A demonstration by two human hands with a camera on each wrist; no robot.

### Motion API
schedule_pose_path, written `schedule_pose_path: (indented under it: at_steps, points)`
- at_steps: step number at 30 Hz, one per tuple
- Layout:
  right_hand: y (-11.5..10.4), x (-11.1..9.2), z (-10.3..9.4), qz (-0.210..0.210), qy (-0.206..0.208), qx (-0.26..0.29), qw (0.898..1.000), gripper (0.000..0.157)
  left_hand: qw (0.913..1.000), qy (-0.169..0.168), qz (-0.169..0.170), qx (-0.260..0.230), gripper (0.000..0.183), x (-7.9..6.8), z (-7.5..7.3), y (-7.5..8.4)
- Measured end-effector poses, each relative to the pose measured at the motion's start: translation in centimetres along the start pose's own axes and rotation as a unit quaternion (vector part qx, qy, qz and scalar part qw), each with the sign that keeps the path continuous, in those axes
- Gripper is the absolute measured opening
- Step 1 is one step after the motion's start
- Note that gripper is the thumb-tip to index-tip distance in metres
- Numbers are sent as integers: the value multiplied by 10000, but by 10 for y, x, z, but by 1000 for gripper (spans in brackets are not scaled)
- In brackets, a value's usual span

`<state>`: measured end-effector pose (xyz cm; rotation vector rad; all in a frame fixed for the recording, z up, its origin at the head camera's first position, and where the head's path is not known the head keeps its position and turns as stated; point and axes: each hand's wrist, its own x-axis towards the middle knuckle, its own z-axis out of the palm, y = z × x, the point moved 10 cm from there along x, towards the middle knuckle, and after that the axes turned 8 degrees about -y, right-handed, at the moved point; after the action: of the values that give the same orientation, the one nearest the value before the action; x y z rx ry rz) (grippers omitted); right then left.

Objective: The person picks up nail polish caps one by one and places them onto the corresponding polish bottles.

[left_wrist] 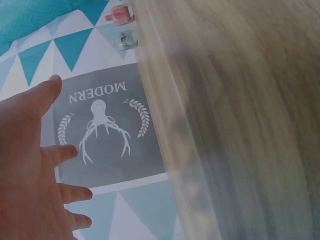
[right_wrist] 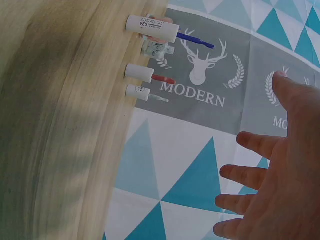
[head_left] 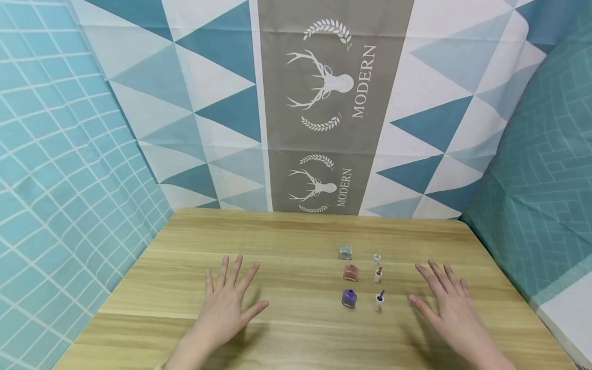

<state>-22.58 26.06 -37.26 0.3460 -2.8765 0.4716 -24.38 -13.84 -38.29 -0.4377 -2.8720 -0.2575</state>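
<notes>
Three uncapped nail polish bottles stand in a column on the table: a clear glittery bottle [head_left: 345, 252] farthest back, a pinkish-red bottle [head_left: 351, 273], and a purple bottle [head_left: 349, 298] nearest. To their right, three white brush caps stand with bristles upward: a clear-tipped cap [head_left: 376, 258], a red-tipped cap [head_left: 378, 276] and a purple-tipped cap [right_wrist: 150, 27]. My left hand [head_left: 224, 308] is spread palm down, left of the bottles and apart from them. Right of the caps, my right hand [head_left: 450, 313] is likewise spread and holds nothing. Shadows lie beneath both hands.
The wooden table [head_left: 208, 231] has rounded far corners. Behind it hangs a patterned cloth [head_left: 222, 103] with triangles and deer prints. A blue checked cloth [head_left: 55, 154] borders the left side, and a green cloth [head_left: 546, 180] the right.
</notes>
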Motion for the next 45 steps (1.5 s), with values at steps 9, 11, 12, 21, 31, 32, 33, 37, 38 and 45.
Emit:
schedule_pose_path:
  at_steps: [9, 11, 12, 21, 31, 32, 33, 37, 38, 45]
  points:
    - [2, 5, -3, -96, 56, 404, 9991, 65, 9998, -148, 106, -118, 82, 5, 0, 6]
    - [4, 8, -2, -44, -35, 557, 9984, 66, 9993, -168, 184, -260, 85, 8, -1, 10]
    - [5, 9, -1, -23, -71, 632, 9980, 66, 9990, -183, 222, -344, 86, 9, -1, 12]
    - [8, 20, 10, -191, -136, 1143, 9932, 63, 9899, -357, 530, -1267, 88, 24, -5, 31]
    - [7, 30, 28, -652, -325, 2275, 9710, 64, 9643, -778, 500, -2480, 88, 41, 9, 49]
    - [7, 31, 29, -695, -330, 2377, 9683, 64, 9612, -849, 507, -2575, 87, 43, 12, 51]
    - [8, 32, 31, -727, -371, 2483, 9652, 64, 9573, -919, 537, -2688, 87, 45, 15, 53]
    - [11, 38, 41, -666, -660, 2840, 9542, 65, 9408, -1163, 650, -3117, 84, 53, 25, 62]
    - [12, 39, 43, -637, -738, 2930, 9511, 64, 9376, -1220, 678, -3185, 84, 55, 28, 64]
    - [15, 44, 57, -561, -1218, 3374, 9318, 57, 9133, -1593, 888, -3641, 82, 68, 49, 80]
